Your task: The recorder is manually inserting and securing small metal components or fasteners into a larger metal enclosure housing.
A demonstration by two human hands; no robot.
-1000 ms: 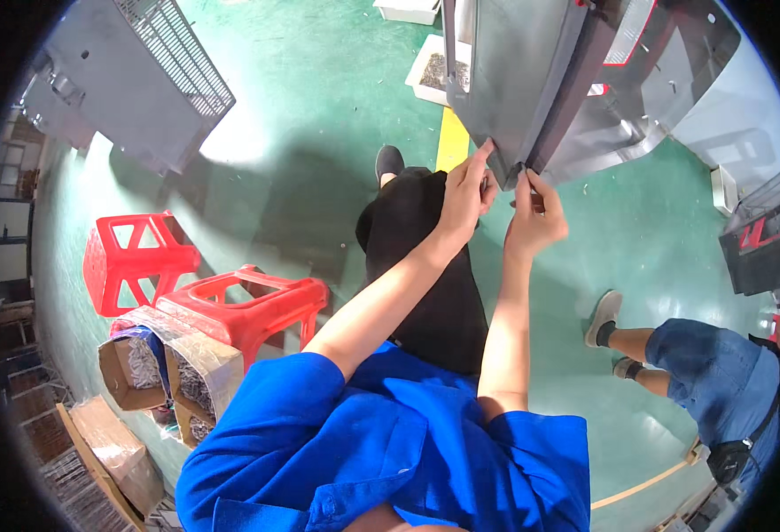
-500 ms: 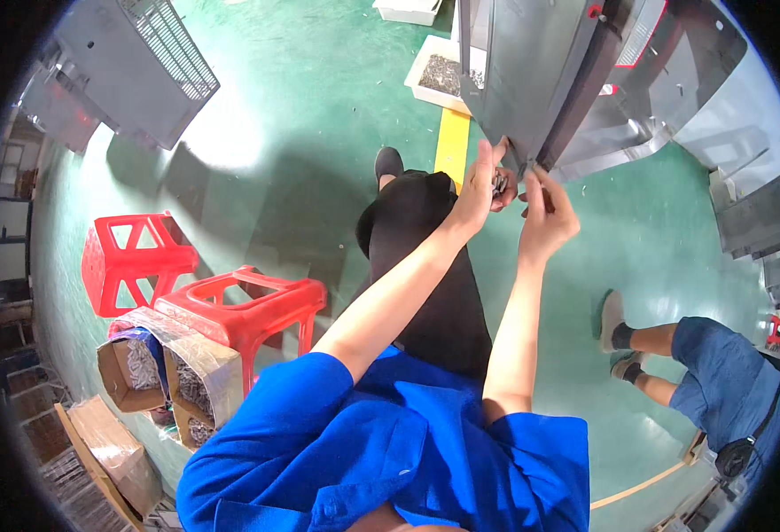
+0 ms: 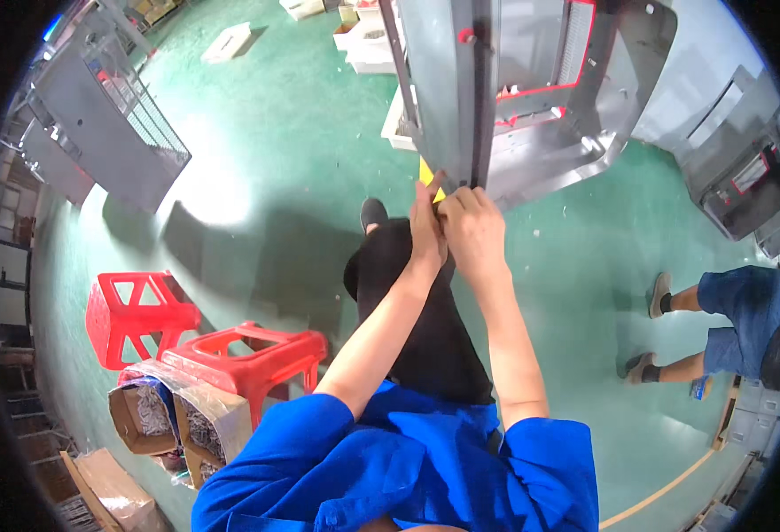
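Both my hands are raised together at the lower edge of a tall grey metal panel (image 3: pixel 448 80) that stands in front of me. My left hand (image 3: pixel 425 226) presses its fingertips against the panel's bottom edge. Close beside it, my right hand (image 3: pixel 471 229) is curled at the same spot, its fingers bent around something too small to make out. A dark vertical strip (image 3: pixel 481 89) with a small red fastener runs down the panel just above my hands. Below them my dark trousers and one shoe (image 3: pixel 373 213) show against the green floor.
Two red plastic stools (image 3: pixel 248 359) stand at my left, with open cardboard boxes (image 3: pixel 173 417) of small parts beside them. A grey cabinet with a mesh side (image 3: pixel 111 124) lies at the far left. Another person's legs in blue shorts (image 3: pixel 731 324) are at the right. More grey machine housings (image 3: pixel 736 168) stand beyond.
My hands have drawn closer together and moved along the panel's lower edge. The view has swung, so the panel now stands more centred and the other person sits further right.
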